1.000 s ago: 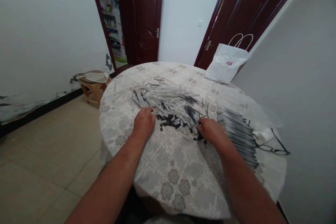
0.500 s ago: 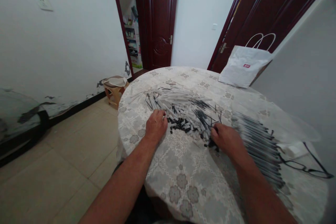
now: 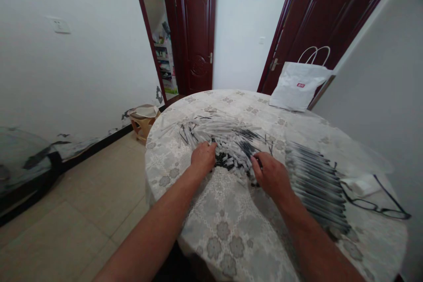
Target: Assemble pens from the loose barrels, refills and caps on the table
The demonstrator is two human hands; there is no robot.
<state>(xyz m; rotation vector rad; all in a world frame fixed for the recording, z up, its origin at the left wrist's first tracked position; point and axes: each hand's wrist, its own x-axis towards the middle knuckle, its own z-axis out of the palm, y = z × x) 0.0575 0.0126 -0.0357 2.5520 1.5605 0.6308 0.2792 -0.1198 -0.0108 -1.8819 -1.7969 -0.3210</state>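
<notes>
My left hand (image 3: 202, 158) is closed at the left side of a heap of pen parts, fingertips pressed together; whatever they hold is too small to make out. My right hand (image 3: 271, 172) is also closed, thumb and finger pinched beside a bundle of thin black pen refills (image 3: 246, 147). Its grip is partly hidden. Between the hands lie small black caps (image 3: 222, 161) and short white pieces (image 3: 235, 168). Behind them spread long white pen barrels (image 3: 214, 128). To the right of my right hand, pens (image 3: 317, 185) lie side by side in a row.
A patterned cloth covers the round table (image 3: 224, 224). Black-framed glasses (image 3: 376, 207) lie at the right, near clear plastic (image 3: 360, 154). A white paper bag (image 3: 297, 86) stands at the far right edge. A wooden stool (image 3: 142, 123) is on the floor at the left.
My right hand has moved left and slightly up, towards the refills. My left hand has shifted a little right, towards the middle of the heap. The camera view has tilted slightly upward.
</notes>
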